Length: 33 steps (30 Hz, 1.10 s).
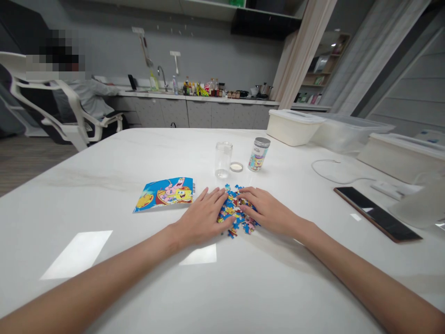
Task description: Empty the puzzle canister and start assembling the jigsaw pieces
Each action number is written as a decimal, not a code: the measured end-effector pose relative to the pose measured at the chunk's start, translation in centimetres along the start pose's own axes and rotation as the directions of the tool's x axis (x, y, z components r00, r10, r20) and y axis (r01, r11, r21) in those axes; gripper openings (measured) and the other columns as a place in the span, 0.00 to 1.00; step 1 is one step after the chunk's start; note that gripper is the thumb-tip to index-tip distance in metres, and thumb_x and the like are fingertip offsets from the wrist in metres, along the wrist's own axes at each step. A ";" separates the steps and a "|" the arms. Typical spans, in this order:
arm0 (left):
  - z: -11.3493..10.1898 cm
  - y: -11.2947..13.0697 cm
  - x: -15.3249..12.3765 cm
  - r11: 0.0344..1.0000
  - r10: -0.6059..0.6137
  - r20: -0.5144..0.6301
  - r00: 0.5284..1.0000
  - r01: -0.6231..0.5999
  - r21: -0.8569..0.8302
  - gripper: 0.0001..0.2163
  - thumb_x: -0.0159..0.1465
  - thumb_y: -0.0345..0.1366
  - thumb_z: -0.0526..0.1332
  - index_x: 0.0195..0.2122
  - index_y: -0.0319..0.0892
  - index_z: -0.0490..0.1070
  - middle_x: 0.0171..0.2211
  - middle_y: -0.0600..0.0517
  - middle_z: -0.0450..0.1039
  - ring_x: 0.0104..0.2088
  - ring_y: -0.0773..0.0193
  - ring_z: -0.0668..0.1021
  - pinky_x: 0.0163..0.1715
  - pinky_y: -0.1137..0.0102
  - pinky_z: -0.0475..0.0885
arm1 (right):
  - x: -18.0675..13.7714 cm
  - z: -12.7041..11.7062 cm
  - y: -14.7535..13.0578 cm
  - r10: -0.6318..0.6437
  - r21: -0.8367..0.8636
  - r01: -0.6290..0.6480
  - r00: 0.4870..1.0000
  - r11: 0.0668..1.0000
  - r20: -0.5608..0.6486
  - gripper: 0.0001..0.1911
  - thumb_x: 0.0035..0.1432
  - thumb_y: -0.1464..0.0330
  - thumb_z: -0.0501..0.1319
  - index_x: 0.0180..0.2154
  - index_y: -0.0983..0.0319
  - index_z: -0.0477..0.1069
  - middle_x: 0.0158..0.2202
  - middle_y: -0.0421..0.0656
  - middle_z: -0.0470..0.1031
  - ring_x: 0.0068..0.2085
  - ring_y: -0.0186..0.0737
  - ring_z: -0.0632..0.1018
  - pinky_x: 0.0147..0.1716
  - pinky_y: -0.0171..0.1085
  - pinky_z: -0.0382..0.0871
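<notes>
A pile of small colourful jigsaw pieces (235, 208) lies on the white table (139, 153) in front of me. My left hand (203, 217) rests flat on the pile's left side, fingers stretched out. Flat on the pile's right side lies my right hand (267, 211), fingers also spread. Neither hand grips anything. A cartoon picture card (166, 192) lies just left of my left hand.
Behind the pile stand an empty clear jar (223, 160), its loose lid (236, 167) and a closed labelled jar (259, 154). A dark phone (377, 213), a white cable (333, 176) and plastic bins (295, 126) sit to the right. A person sits at the far left.
</notes>
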<state>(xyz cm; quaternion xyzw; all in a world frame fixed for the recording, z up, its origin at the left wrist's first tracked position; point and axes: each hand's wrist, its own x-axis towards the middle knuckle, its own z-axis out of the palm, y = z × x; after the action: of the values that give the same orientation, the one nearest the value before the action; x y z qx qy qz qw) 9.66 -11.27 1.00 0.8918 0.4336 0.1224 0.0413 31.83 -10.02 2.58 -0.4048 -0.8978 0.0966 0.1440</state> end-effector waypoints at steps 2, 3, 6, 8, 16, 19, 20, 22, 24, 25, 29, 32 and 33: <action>-0.3 -0.1 0.3 0.999 0.034 -0.039 0.999 -0.034 0.011 0.22 0.68 0.50 0.50 0.55 0.39 0.61 0.60 0.42 0.65 0.62 0.53 0.65 0.66 0.51 0.50 | 0.0 0.4 0.2 0.022 -0.015 -0.022 0.999 1.000 -0.039 0.22 0.69 0.58 0.46 0.54 0.63 0.67 0.59 0.52 0.67 0.58 0.47 0.70 0.58 0.48 0.63; -0.4 -0.2 0.4 0.999 0.047 -0.065 0.997 -0.046 0.022 0.20 0.67 0.49 0.51 0.52 0.40 0.63 0.56 0.43 0.69 0.59 0.54 0.68 0.66 0.52 0.50 | -0.1 0.5 0.3 0.036 -0.025 -0.037 0.998 0.999 -0.057 0.22 0.69 0.58 0.46 0.55 0.63 0.66 0.60 0.52 0.66 0.60 0.48 0.69 0.58 0.49 0.63; -0.6 -0.6 0.5 0.998 0.048 -0.135 0.990 -0.043 0.034 0.15 0.67 0.47 0.52 0.44 0.41 0.66 0.46 0.46 0.73 0.49 0.57 0.74 0.65 0.52 0.52 | -0.1 0.8 0.7 0.072 -0.065 -0.078 0.993 0.995 -0.091 0.22 0.69 0.58 0.47 0.56 0.62 0.65 0.59 0.51 0.67 0.59 0.49 0.68 0.58 0.51 0.62; -0.6 -0.9 0.4 1.000 0.027 -0.159 0.987 -0.026 0.008 0.14 0.67 0.46 0.52 0.43 0.41 0.66 0.46 0.46 0.73 0.49 0.57 0.74 0.64 0.50 0.53 | -0.1 0.7 1.0 0.099 -0.095 -0.109 0.989 0.990 -0.107 0.19 0.69 0.60 0.47 0.52 0.62 0.68 0.53 0.50 0.72 0.54 0.48 0.73 0.55 0.51 0.64; -0.4 -1.2 0.1 0.999 0.040 -0.173 0.984 -0.044 -0.019 0.12 0.67 0.42 0.52 0.43 0.42 0.68 0.47 0.45 0.72 0.49 0.57 0.74 0.63 0.49 0.56 | 0.1 0.4 1.0 0.083 -0.056 -0.092 0.985 0.994 -0.154 0.16 0.68 0.62 0.49 0.49 0.62 0.68 0.52 0.51 0.72 0.52 0.47 0.73 0.53 0.49 0.67; -0.6 -1.2 0.1 0.995 0.069 -0.148 0.987 -0.077 -0.055 0.13 0.67 0.41 0.53 0.47 0.41 0.69 0.52 0.45 0.72 0.53 0.56 0.73 0.64 0.49 0.54 | 0.0 0.6 0.5 0.003 -0.006 -0.004 0.997 1.000 -0.083 0.21 0.69 0.59 0.47 0.58 0.59 0.62 0.63 0.48 0.63 0.64 0.47 0.63 0.61 0.52 0.59; -0.6 -1.2 0.1 0.994 0.076 -0.144 0.987 -0.087 -0.069 0.13 0.67 0.41 0.53 0.48 0.42 0.69 0.52 0.46 0.72 0.54 0.57 0.73 0.64 0.49 0.53 | -0.1 0.7 0.3 -0.011 0.006 0.012 0.999 1.000 -0.049 0.23 0.69 0.57 0.46 0.60 0.58 0.60 0.65 0.47 0.60 0.66 0.47 0.60 0.63 0.53 0.57; -0.7 -1.1 0.1 0.991 0.080 -0.142 0.987 -0.094 -0.091 0.13 0.66 0.41 0.53 0.48 0.42 0.70 0.51 0.47 0.73 0.54 0.57 0.73 0.65 0.50 0.52 | -0.1 0.7 -0.1 -0.030 0.023 0.029 0.999 0.999 0.011 0.25 0.69 0.56 0.44 0.63 0.56 0.56 0.67 0.44 0.56 0.68 0.46 0.55 0.64 0.55 0.53; -0.8 -1.1 0.1 0.991 0.080 -0.137 0.987 -0.094 -0.096 0.13 0.66 0.41 0.54 0.47 0.42 0.70 0.50 0.47 0.74 0.53 0.58 0.74 0.65 0.51 0.52 | -0.2 0.8 -0.3 -0.044 0.032 0.042 0.998 0.999 0.051 0.26 0.69 0.55 0.44 0.64 0.55 0.56 0.68 0.43 0.55 0.69 0.46 0.54 0.65 0.56 0.51; -0.8 -1.0 0.1 0.991 0.080 -0.138 0.987 -0.093 -0.093 0.13 0.65 0.40 0.54 0.47 0.42 0.71 0.49 0.47 0.75 0.53 0.58 0.74 0.65 0.51 0.51 | -0.2 0.9 -0.3 -0.051 0.035 0.048 0.997 0.998 0.064 0.26 0.69 0.55 0.44 0.64 0.55 0.57 0.68 0.43 0.55 0.69 0.47 0.54 0.65 0.56 0.50; -0.7 -1.0 0.0 0.995 0.062 -0.201 0.978 -0.076 -0.061 0.12 0.66 0.40 0.54 0.47 0.43 0.70 0.50 0.47 0.74 0.53 0.58 0.74 0.65 0.51 0.52 | -0.3 1.0 -0.3 -0.064 0.037 0.061 0.994 0.997 0.089 0.26 0.69 0.55 0.45 0.63 0.57 0.58 0.67 0.45 0.56 0.68 0.48 0.54 0.65 0.57 0.49; -0.6 -1.0 0.0 0.998 0.047 -0.218 0.975 -0.057 -0.038 0.12 0.66 0.40 0.53 0.46 0.43 0.69 0.49 0.47 0.74 0.52 0.57 0.74 0.64 0.50 0.53 | -0.3 1.0 -0.2 -0.051 0.030 0.048 0.995 0.998 0.086 0.26 0.69 0.55 0.45 0.62 0.58 0.60 0.67 0.47 0.58 0.68 0.48 0.56 0.64 0.57 0.50; -0.6 -1.0 0.0 0.998 0.046 -0.212 0.976 -0.054 -0.030 0.12 0.66 0.40 0.53 0.46 0.42 0.68 0.48 0.47 0.75 0.51 0.57 0.75 0.64 0.50 0.54 | -0.2 0.9 -0.2 -0.047 0.029 0.045 0.996 0.999 0.079 0.26 0.69 0.55 0.45 0.62 0.58 0.60 0.66 0.47 0.58 0.68 0.48 0.57 0.64 0.57 0.51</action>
<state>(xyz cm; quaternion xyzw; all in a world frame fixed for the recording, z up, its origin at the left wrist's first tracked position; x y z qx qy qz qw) 8.73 -10.70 1.37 0.8835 0.4109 0.2250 0.0080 31.50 -10.41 1.72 -0.3778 -0.9105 0.1217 0.1160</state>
